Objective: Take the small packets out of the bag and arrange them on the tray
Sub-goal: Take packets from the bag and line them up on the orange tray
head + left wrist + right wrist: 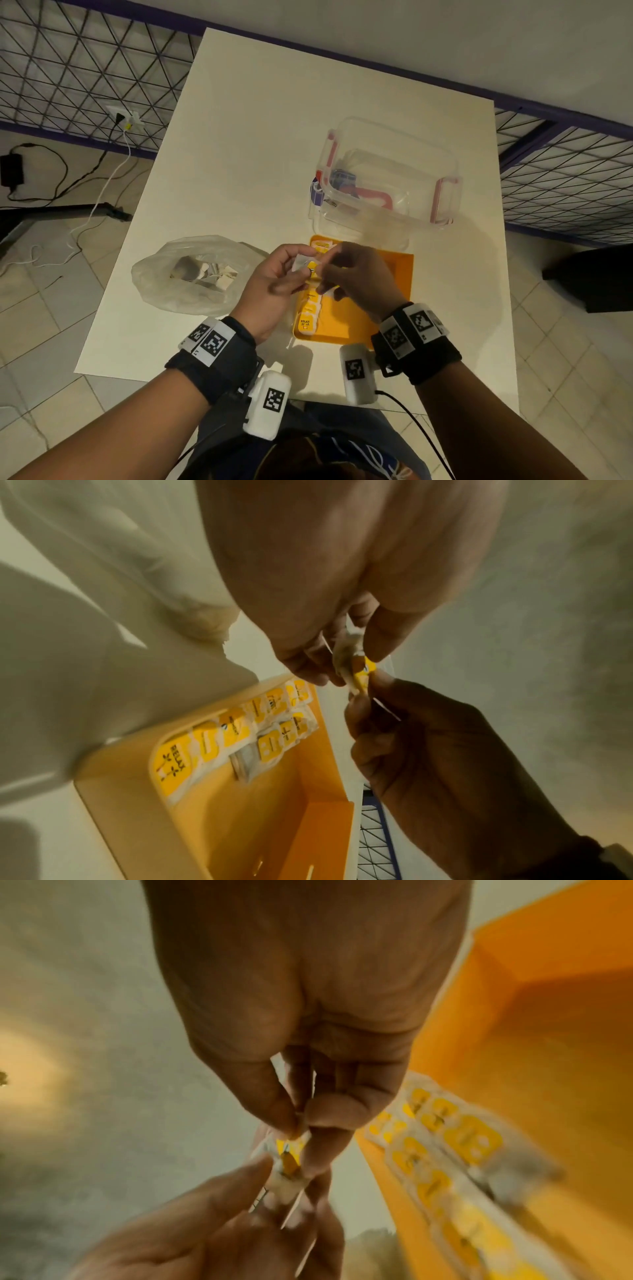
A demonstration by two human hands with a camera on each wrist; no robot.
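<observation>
1. Packet [307, 266]: small, white with a yellow label. You hold it in the air over the far left part of the tray, between both hands.
2. Left hand [274, 287]: your thumb and fingers pinch the packet's left end.
3. Right hand [359, 277]: your fingertips pinch its right end.
4. Tray [387, 274]: orange, on the white tabletop [257, 137] near you. Placed packets [219, 739] lie in rows along its left side.
5. Bag [191, 274]: clear plastic, left of the tray, more packets inside.
6. Clear container [387, 171]: red clips, far side of the tray.
</observation>
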